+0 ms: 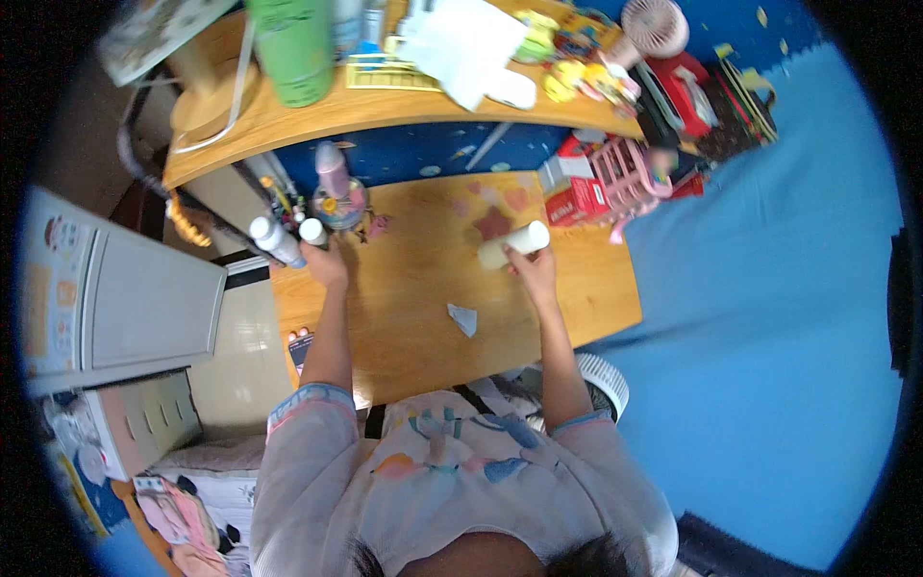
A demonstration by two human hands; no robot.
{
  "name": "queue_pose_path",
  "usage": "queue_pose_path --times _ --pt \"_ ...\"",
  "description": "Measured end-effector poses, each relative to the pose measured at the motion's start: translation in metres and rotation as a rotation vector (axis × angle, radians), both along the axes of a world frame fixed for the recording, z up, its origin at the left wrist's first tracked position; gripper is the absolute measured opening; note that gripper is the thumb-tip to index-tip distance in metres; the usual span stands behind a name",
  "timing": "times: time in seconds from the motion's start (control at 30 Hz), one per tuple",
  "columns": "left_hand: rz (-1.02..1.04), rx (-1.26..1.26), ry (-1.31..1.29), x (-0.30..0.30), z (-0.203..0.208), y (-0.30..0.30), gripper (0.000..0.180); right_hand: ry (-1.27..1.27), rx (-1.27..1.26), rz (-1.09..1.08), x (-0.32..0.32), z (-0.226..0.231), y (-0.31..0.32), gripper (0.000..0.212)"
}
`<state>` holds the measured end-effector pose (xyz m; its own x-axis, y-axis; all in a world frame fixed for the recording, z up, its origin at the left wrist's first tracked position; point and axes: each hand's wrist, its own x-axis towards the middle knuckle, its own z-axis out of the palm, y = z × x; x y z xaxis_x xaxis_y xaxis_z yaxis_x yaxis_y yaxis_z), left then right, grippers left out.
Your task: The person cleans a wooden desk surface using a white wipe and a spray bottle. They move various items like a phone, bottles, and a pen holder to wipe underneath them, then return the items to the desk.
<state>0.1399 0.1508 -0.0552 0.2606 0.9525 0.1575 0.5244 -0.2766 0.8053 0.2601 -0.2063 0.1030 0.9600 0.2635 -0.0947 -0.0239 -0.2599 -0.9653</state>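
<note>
My right hand [535,272] is closed round a pale cylindrical bottle [498,252] with a white cap, tilted over the right half of the wooden desk [413,288]. At the desk's left side, my left hand [325,263] has its fingers round a small white-capped bottle [312,231], most of which the hand hides. Right beside it leans another white bottle [273,238]. A crumpled white piece of paper [462,319] lies on the desk between my forearms.
A purple-topped bottle [332,171] and pens stand behind my left hand. The shelf [404,113] overhead bears a green tumbler [291,53] and papers. At the right back are a pink basket [625,173] and red box [577,200], beside a blue bed [760,288].
</note>
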Motion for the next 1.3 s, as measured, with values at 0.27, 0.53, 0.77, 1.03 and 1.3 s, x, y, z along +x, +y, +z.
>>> queue_pose_path --times 0.27,0.53,0.77,1.03,1.3 --pt "-0.098 0.133 -0.084 -0.011 0.016 -0.038 0.042 -0.048 0.03 -0.349 0.051 -0.062 -0.118 0.033" --pt "-0.404 -0.085 -0.033 0.077 0.045 -0.197 0.049 -0.152 0.05 -0.192 0.129 -0.097 -0.113 0.042" --pt "-0.57 -0.102 0.096 0.207 0.057 -0.279 0.047 -0.327 -0.333 -0.154 0.226 -0.105 -0.046 0.055" --pt "-0.593 -0.102 0.086 0.268 0.05 -0.302 0.045 -0.339 -0.25 -0.349 0.285 -0.134 -0.021 0.045" --pt "-0.578 0.039 0.051 0.348 0.031 -0.295 0.042 -0.52 -0.162 -0.149 0.249 -0.135 -0.037 0.075"
